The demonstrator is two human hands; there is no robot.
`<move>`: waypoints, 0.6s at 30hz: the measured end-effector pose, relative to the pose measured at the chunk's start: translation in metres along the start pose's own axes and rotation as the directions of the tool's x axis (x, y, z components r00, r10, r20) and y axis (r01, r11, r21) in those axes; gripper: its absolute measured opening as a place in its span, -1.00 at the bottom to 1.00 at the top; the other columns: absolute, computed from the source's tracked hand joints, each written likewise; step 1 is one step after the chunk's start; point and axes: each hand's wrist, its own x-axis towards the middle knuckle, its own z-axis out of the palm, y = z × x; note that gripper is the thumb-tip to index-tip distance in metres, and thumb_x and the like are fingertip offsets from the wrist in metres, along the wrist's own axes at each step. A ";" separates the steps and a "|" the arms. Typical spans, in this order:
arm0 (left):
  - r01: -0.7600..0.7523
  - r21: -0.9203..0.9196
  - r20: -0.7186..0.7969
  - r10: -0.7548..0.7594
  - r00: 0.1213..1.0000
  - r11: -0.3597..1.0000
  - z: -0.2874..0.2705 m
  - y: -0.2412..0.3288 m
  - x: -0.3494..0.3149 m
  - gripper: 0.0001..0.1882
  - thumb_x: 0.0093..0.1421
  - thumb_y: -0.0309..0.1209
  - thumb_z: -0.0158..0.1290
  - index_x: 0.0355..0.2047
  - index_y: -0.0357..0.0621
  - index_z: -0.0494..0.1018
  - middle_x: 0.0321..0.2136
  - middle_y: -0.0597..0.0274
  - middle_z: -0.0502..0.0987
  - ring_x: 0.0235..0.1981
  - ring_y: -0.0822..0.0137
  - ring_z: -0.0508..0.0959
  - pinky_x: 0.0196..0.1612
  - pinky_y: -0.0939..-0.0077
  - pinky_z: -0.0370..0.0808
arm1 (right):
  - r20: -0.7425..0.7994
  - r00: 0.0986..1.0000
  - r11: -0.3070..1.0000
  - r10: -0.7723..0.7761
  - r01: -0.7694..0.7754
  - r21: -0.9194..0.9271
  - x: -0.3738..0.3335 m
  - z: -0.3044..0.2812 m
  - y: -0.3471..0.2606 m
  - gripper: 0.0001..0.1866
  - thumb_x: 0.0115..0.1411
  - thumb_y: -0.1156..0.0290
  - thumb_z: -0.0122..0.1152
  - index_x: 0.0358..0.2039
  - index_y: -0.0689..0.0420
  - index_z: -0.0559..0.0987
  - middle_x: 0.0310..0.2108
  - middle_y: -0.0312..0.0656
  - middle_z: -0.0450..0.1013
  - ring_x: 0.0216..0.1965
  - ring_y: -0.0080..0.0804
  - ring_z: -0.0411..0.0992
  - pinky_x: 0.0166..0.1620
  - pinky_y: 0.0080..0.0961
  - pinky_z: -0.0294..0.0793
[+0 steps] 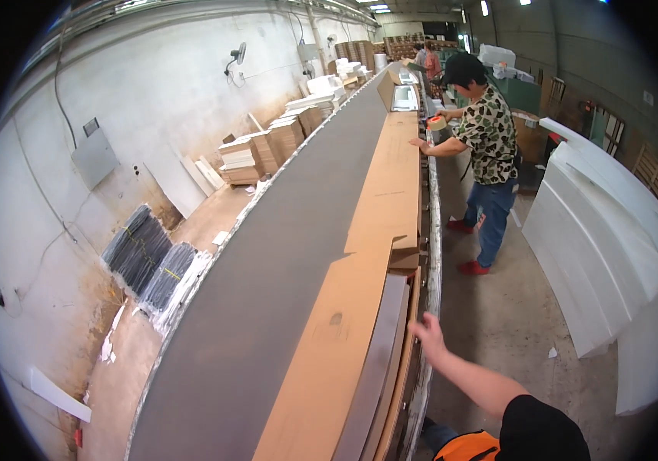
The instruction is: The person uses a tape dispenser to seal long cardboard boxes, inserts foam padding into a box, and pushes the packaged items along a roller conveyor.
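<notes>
My right hand (427, 332) reaches in from the lower right, fingers spread, and rests on the near edge of a long open cardboard box (321, 361). A long grey panel (381, 353) lies in that box beside its raised flap. The box sits along the near side of a long grey conveyor belt (267, 261). A second long cardboard box (390, 173), closed, lies further up the belt. My left hand is out of view.
A co-worker in a camouflage shirt (489, 138) stands at the belt's near side with a tape dispenser (437, 123) on the far box. White foam sheets (598, 230) lean at right. Flat cardboard stacks (256, 154) and dark rod bundles (144, 253) lie along the left wall.
</notes>
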 end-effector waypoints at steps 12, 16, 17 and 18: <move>-0.100 -0.595 0.250 0.302 0.920 0.798 -0.065 0.185 0.000 -0.42 0.35 0.00 -0.17 -0.32 -0.30 0.60 -0.33 -0.16 0.62 -0.22 -0.12 0.59 -0.01 0.15 0.45 | 0.217 0.966 0.935 0.140 -0.202 0.292 0.152 0.051 -0.008 -0.60 -0.01 0.32 0.09 -0.16 0.19 0.64 -0.31 -0.25 0.53 -0.25 -0.45 0.46 -0.10 -0.57 0.38; -0.141 -0.578 0.281 0.358 0.890 0.804 -0.086 0.187 -0.017 -0.29 0.26 0.17 -0.10 -0.09 -0.35 0.53 -0.19 -0.26 0.59 -0.15 -0.21 0.56 -0.02 -0.01 0.43 | 0.069 0.997 0.904 0.019 -0.046 0.425 0.167 0.044 0.037 -0.71 0.12 0.37 0.00 -0.19 0.15 0.58 -0.30 -0.35 0.51 -0.25 -0.51 0.44 -0.14 -0.56 0.41; -0.145 -0.528 0.334 0.361 0.871 0.837 -0.092 0.181 -0.022 -0.29 0.30 0.16 -0.18 -0.04 -0.32 0.52 -0.13 -0.27 0.57 -0.06 -0.20 0.53 0.06 0.01 0.41 | 0.062 0.998 0.904 0.012 -0.038 0.427 0.156 0.040 0.043 -0.71 0.12 0.37 0.00 -0.19 0.15 0.58 -0.30 -0.35 0.51 -0.25 -0.51 0.44 -0.14 -0.56 0.41; -0.140 -0.469 0.387 0.345 0.855 0.872 -0.097 0.170 -0.026 -0.28 0.34 0.15 -0.27 0.01 -0.29 0.52 -0.08 -0.28 0.55 0.04 -0.19 0.50 0.13 0.03 0.38 | 0.090 0.995 0.915 0.047 -0.079 0.396 0.136 0.045 0.041 -0.70 0.10 0.37 -0.01 -0.18 0.18 0.56 -0.26 -0.34 0.49 -0.21 -0.50 0.41 -0.09 -0.55 0.37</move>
